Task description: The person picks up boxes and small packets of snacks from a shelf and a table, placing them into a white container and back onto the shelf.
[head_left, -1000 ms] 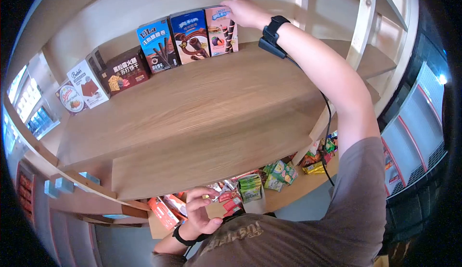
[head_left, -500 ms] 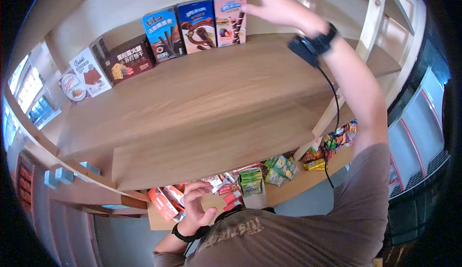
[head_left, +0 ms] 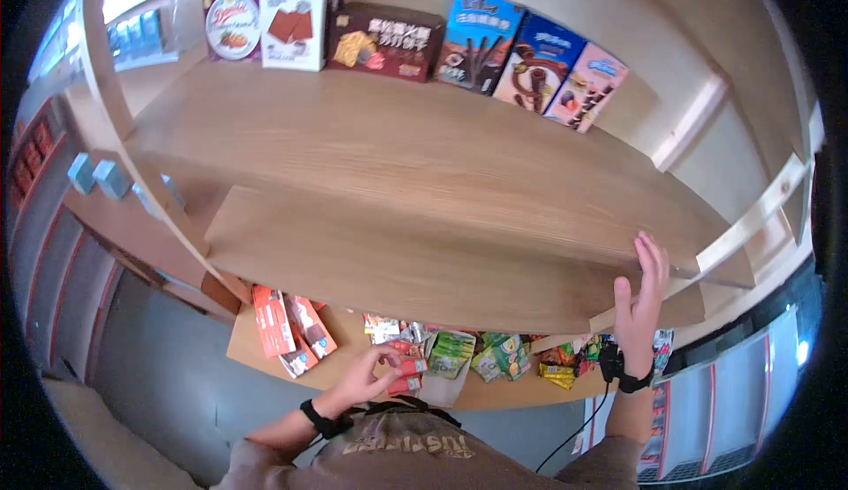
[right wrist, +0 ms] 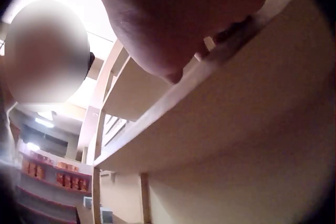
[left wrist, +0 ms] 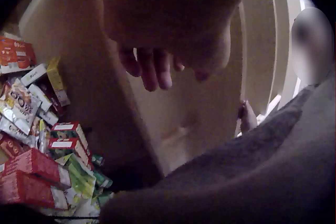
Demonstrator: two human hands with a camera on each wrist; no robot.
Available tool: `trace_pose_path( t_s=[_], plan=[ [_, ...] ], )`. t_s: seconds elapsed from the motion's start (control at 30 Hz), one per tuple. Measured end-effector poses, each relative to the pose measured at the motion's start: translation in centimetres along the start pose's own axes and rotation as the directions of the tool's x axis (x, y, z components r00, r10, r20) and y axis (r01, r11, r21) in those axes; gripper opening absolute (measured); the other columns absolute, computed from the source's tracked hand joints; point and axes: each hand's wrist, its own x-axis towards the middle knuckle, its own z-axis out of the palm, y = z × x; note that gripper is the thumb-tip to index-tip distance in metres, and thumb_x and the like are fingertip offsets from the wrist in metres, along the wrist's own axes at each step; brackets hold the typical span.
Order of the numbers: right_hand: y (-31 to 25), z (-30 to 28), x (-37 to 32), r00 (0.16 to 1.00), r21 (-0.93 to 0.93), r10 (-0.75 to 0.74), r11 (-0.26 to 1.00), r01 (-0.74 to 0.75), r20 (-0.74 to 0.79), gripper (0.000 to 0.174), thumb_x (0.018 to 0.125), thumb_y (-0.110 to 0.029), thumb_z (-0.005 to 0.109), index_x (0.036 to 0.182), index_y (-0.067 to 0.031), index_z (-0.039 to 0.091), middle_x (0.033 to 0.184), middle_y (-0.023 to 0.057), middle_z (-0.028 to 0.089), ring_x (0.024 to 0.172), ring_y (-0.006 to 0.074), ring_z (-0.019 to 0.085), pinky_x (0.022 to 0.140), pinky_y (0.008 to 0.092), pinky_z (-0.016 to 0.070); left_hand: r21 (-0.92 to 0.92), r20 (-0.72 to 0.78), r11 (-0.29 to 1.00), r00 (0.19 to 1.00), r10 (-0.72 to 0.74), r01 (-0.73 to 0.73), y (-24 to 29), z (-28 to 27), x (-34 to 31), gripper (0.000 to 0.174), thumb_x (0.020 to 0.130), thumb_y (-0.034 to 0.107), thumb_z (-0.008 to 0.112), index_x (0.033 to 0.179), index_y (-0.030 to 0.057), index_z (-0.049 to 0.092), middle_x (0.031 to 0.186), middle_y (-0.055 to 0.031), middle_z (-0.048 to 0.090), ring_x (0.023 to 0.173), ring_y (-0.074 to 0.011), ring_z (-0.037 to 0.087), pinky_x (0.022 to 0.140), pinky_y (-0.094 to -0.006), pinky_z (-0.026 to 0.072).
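Note:
In the head view my right hand point(head_left: 640, 309) is at the right front edge of the wooden shelf point(head_left: 424, 154), fingers fairly straight and holding nothing. My left hand point(head_left: 364, 377), loosely curled around nothing, hovers low in front of my body, over the lower board with snacks. At the back of the shelf several boxes stand in a row: a round-printed cookie box point(head_left: 233, 26), a white biscuit box point(head_left: 294, 20), a dark brown cracker box point(head_left: 386, 42), a blue wafer-roll box point(head_left: 478, 39), a dark blue wafer-roll box point(head_left: 540, 63) and a pink wafer-roll box point(head_left: 588, 86).
Below lie orange-red boxes point(head_left: 274, 322), a carton of green packets point(head_left: 450, 353), green pouches point(head_left: 502, 357) and other snack packs. Wooden posts point(head_left: 106, 75) frame the shelf. Small light-blue blocks point(head_left: 110, 179) sit at left. A cable point(head_left: 576, 437) hangs from my right wrist.
My right hand has let go of the pink box's top and come down to the shelf's front right. The head view has turned, shifting the boxes rightward. My left hand stays low.

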Motion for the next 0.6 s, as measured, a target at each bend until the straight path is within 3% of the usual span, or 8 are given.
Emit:
trace_pose_path(
  t_s=[0.07, 0.1, 0.13, 0.2, 0.27, 0.43, 0.5, 0.6],
  plan=[
    [0.4, 1.9, -0.5, 0.986, -0.183, -0.055, 0.983, 0.026, -0.157, 0.044, 0.091, -0.025, 0.052, 0.128, 0.0, 0.047, 0.132, 0.0179, 0.049, 0.127, 0.0347, 0.04, 0.111, 0.0493, 0.0206, -0.065, -0.043, 0.997, 0.998, -0.043, 0.04, -1.9, 1.4, -0.7, 0.027, 0.086, 0.015, 0.065, 0.108, 0.0051, 0.054, 0.096, -0.0085, 0.063, 0.087, -0.0204, 0.062, 0.076, -0.0326, 0.0476],
    [0.8, 2.8, -0.5, 0.975, -0.245, -0.096, 0.969, 0.045, -0.201, 0.043, 0.093, -0.025, 0.049, 0.129, -0.0008, 0.045, 0.132, 0.0174, 0.05, 0.127, 0.0334, 0.039, 0.111, 0.0506, 0.0186, 0.02, -0.016, 0.999, 1.0, -0.025, 0.025, -2.0, 1.3, -0.4, 0.027, 0.086, 0.017, 0.065, 0.108, 0.0052, 0.055, 0.094, -0.0092, 0.064, 0.086, -0.0219, 0.063, 0.075, -0.0337, 0.0486],
    [1.3, 3.3, -0.6, 0.984, -0.232, -0.106, 0.97, 0.071, -0.141, 0.043, 0.093, -0.025, 0.049, 0.129, -0.0008, 0.045, 0.132, 0.0174, 0.05, 0.127, 0.0334, 0.039, 0.111, 0.0506, 0.0186, 0.097, 0.013, 0.995, 1.0, -0.023, 0.022, -2.0, 1.5, -0.5, 0.027, 0.086, 0.019, 0.064, 0.108, 0.0054, 0.055, 0.092, -0.01, 0.064, 0.085, -0.0234, 0.063, 0.074, -0.0347, 0.0496],
    [2.0, 4.4, -0.5, 0.945, -0.259, -0.131, 0.964, 0.052, -0.3, 0.04, 0.095, -0.024, 0.047, 0.127, -0.0004, 0.047, 0.13, 0.0165, 0.051, 0.126, 0.0329, 0.04, 0.111, 0.0504, 0.0198, 0.081, 0.026, 0.992, 0.995, -0.099, 0.096, -2.4, 1.6, -0.9, 0.027, 0.087, 0.022, 0.063, 0.106, 0.0049, 0.056, 0.088, -0.0119, 0.064, 0.082, -0.0262, 0.064, 0.072, -0.037, 0.051],
    [2.0, 5.1, -0.4, 0.954, -0.183, -0.109, 0.981, 0.059, -0.279, 0.037, 0.097, -0.022, 0.044, 0.126, 0.0004, 0.047, 0.128, 0.0159, 0.053, 0.122, 0.0322, 0.043, 0.108, 0.0482, 0.0243, 0.103, -0.032, 0.991, 0.996, -0.079, 0.082, -3.2, 1.6, -1.6, 0.025, 0.087, 0.021, 0.063, 0.105, 0.0043, 0.056, 0.084, -0.0119, 0.063, 0.079, -0.0256, 0.064, 0.07, -0.0371, 0.0513],
    [2.2, 5.5, -0.2, 0.903, -0.168, -0.179, 0.978, 0.121, -0.391, 0.033, 0.098, -0.015, 0.042, 0.123, 0.0023, 0.051, 0.124, 0.0157, 0.055, 0.114, 0.0318, 0.048, 0.1, 0.0434, 0.0332, 0.082, -0.164, 0.96, 0.953, -0.253, 0.269, -7.8, 1.8, -7.0, 0.029, 0.086, 0.022, 0.063, 0.106, 0.0026, 0.055, 0.091, -0.0127, 0.062, 0.08, -0.0252, 0.062, 0.072, -0.0363, 0.0508],
    [2.8, 5.4, -0.2, 0.89, -0.211, -0.206, 0.969, 0.128, -0.407, 0.031, 0.097, -0.011, 0.042, 0.122, 0.0022, 0.054, 0.124, 0.0156, 0.055, 0.111, 0.0313, 0.05, 0.099, 0.0423, 0.0352, 0.215, -0.26, 0.885, 0.898, -0.356, 0.413, -8.2, 1.7, -9.3, 0.033, 0.086, 0.023, 0.064, 0.109, 0.0017, 0.053, 0.096, -0.0132, 0.06, 0.083, -0.0251, 0.06, 0.075, -0.0361, 0.05],
    [2.3, 5.6, -0.1, 0.873, -0.194, -0.202, 0.973, 0.126, -0.443, 0.03, 0.097, -0.01, 0.043, 0.121, 0.0025, 0.055, 0.122, 0.0151, 0.057, 0.109, 0.0314, 0.051, 0.097, 0.0416, 0.0367, 0.164, -0.369, 0.792, 0.781, -0.503, 0.588, -9.7, 1.7, -13.0, 0.036, 0.085, 0.023, 0.064, 0.111, 0.0013, 0.051, 0.098, -0.0136, 0.06, 0.086, -0.0251, 0.06, 0.076, -0.036, 0.0498]
  ],
)
